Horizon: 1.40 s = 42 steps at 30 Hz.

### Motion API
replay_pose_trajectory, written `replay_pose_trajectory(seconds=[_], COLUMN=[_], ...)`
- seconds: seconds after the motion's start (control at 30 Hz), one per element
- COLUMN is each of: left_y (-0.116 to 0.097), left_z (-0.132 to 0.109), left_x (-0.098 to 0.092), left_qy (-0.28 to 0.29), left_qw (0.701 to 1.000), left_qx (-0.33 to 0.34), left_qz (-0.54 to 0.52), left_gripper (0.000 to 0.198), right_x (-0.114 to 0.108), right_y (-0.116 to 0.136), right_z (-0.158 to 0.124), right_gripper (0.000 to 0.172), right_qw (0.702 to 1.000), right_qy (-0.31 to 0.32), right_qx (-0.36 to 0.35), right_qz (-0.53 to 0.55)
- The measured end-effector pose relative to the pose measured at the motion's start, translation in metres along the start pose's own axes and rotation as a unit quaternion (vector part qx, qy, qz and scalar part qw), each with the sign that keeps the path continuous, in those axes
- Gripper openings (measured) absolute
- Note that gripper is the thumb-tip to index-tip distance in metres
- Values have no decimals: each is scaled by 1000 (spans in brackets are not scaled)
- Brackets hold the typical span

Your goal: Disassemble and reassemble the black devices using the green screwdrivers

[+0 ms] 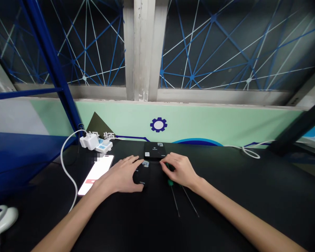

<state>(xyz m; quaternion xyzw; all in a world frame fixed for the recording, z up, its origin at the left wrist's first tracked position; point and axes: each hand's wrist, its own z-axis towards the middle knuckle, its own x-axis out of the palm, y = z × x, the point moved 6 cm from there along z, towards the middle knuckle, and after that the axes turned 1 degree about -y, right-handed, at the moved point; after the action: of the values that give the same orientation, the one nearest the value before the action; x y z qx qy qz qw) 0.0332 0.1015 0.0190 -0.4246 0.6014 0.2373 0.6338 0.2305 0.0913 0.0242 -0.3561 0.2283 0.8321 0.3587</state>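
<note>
My left hand (pixel 124 175) is open, thumb and fingers apart, around a flat black box (pixel 141 175) on the black table. The palm and fingers cover part of that box. My right hand (pixel 180 169) is closed, fingers curled around the green handle of a screwdriver (pixel 170 182). Its thin metal shaft points toward me. The shaft of a second screwdriver (pixel 190 201) comes out from under the same hand, its handle mostly hidden. Just beyond both hands lies another flat black box (pixel 154 149) with a small white label.
A phone (pixel 97 175) with a bright screen lies left of my left hand. Behind it sit a white charger (pixel 89 141) and a power strip (pixel 104 145) with a white cable (pixel 64 164). Another white cable (pixel 249 152) loops at the back right. A white object (pixel 2 220) stands at the left edge.
</note>
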Motion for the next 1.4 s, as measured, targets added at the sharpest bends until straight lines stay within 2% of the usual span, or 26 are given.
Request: replay_pose_trajectory(seconds=[0.1, 0.3, 0.4, 0.53, 0.8, 0.93, 1.07, 1.23, 1.4], left_y=[4, 19, 22, 18, 16, 11, -3, -5, 6], left_z=[1, 7, 10, 12, 19, 18, 13, 13, 17], left_x=[3, 2, 2, -1, -5, -4, 2, 16, 19], left_qy=[10, -36, -47, -81, -126, -143, -152, -148, -123], left_qw=[1000, 993, 994, 993, 984, 978, 976, 980, 986], left_qx=[-26, -82, -76, -37, -27, -58, -72, -63, -40], left_qz=[7, 74, 64, 75, 125, 141, 138, 118, 101], left_gripper=[94, 91, 88, 72, 60, 55, 45, 53, 60], right_x=[0, 2, 4, 3, 0, -2, -1, 6, 12], right_y=[0, 1, 1, 1, -13, -15, -13, -14, -16], right_z=[0, 0, -1, 0, 4, 5, 4, 0, -3], right_gripper=[25, 25, 26, 27, 19, 30, 39, 45, 38], right_qw=[1000, 1000, 1000, 999, 986, 969, 951, 934, 925], right_qy=[-2, 10, 25, 31, 69, 98, 134, 184, 222], right_qx=[1, -7, -10, -7, 111, 158, 178, 202, 223], right_qz=[-2, 4, 3, -9, -99, -162, -214, -231, -211])
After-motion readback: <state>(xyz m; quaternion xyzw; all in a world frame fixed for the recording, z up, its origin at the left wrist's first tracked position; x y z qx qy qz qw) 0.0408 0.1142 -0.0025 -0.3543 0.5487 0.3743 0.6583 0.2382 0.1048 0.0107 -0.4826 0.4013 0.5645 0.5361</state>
